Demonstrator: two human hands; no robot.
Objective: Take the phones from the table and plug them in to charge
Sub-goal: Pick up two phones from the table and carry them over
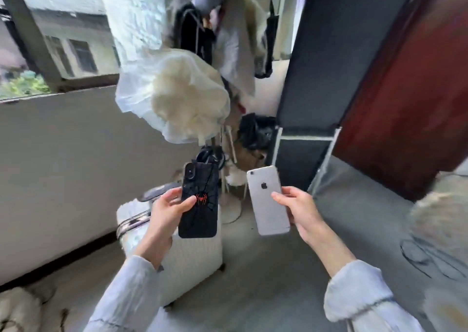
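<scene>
Carrying both phones, backs up, above white suitcase (192, 255). Left hand (166, 211) grips black phone (198, 201) at its edge; right hand (301, 211) pinches silver phone (268, 201) low. No charger clearly visible; cables (210, 155) beyond. Best firm up grip, free one hand before plugging.

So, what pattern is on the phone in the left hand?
The black phone has a cracked web pattern with a small red spider, seen in the head view.
</scene>
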